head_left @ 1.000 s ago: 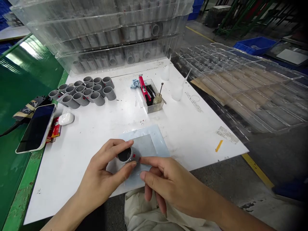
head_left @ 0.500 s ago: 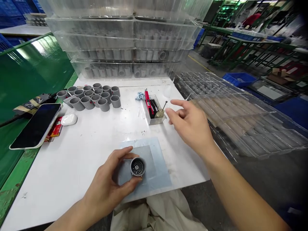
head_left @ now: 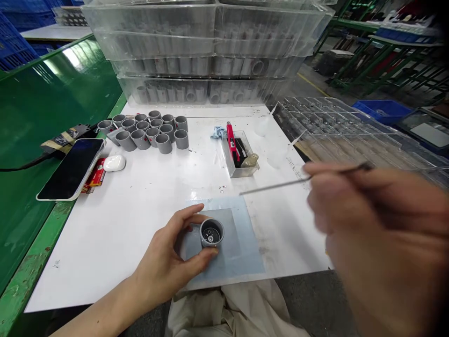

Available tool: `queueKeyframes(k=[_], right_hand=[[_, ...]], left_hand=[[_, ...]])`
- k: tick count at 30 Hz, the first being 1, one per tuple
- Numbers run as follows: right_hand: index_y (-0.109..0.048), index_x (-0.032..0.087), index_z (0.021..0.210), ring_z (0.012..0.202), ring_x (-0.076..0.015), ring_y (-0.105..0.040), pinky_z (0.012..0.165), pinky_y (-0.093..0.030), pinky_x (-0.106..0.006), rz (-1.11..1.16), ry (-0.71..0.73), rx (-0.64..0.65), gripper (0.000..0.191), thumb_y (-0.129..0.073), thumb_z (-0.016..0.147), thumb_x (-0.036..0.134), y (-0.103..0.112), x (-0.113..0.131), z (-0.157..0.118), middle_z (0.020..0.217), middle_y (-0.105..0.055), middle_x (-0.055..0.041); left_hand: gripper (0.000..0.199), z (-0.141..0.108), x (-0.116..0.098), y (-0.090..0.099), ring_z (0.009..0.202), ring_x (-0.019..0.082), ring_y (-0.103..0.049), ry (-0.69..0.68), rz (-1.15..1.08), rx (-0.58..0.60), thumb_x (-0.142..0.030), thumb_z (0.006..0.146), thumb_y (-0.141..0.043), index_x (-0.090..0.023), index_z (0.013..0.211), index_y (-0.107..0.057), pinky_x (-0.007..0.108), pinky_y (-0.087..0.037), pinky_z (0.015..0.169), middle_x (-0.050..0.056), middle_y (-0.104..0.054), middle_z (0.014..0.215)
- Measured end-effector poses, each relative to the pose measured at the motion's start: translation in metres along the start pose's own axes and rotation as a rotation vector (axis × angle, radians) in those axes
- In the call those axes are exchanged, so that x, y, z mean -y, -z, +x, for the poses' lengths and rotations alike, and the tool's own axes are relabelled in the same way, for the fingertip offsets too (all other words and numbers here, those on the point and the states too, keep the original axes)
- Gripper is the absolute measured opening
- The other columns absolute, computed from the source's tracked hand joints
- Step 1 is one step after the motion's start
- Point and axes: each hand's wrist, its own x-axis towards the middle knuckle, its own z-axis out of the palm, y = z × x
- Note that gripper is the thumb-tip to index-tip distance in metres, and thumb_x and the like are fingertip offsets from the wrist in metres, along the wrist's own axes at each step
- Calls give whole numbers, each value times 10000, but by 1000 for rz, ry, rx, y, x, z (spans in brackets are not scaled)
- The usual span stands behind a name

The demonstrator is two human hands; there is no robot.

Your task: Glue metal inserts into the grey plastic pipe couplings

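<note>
My left hand (head_left: 178,252) has its thumb and fingers around a grey cylindrical cup (head_left: 212,232), which stands open end up over a blue sheet (head_left: 250,252). Inside the cup is a dark bottom with a small round metal centre. On the right, close to the camera and blurred, my right hand (head_left: 368,220) pinches a thin metal rod (head_left: 277,186) with a dark end. The rod's tip points left, above the table and apart from the cup. A clear box (head_left: 242,172) farther back holds a red pen-like tool (head_left: 231,142) and a tan lump (head_left: 249,161).
Several grey cups (head_left: 140,133) stand together at the back left. A phone (head_left: 72,168) and a white earbud case (head_left: 114,163) lie at the left edge. Stacked clear trays (head_left: 168,91) rise behind the white table (head_left: 122,224); more clear trays (head_left: 351,140) lie to the right.
My right hand has come back from beside the clear box toward the camera, now with the thin rod that stood in the box. The left hand keeps the cup; the view has shifted slightly.
</note>
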Motion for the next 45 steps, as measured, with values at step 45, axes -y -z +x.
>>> queueKeyframes(k=[45], right_hand=[[-849, 203, 933, 538, -165, -601, 563, -392, -312, -334, 51, 197, 120, -753, 981, 256, -38, -78, 65, 609, -671, 27]], left_hand=[[631, -7, 7, -2, 1190, 158, -774, -303, 275, 42, -203, 960, -720, -400, 1504, -470, 238, -624, 1038, -11, -795, 1293]])
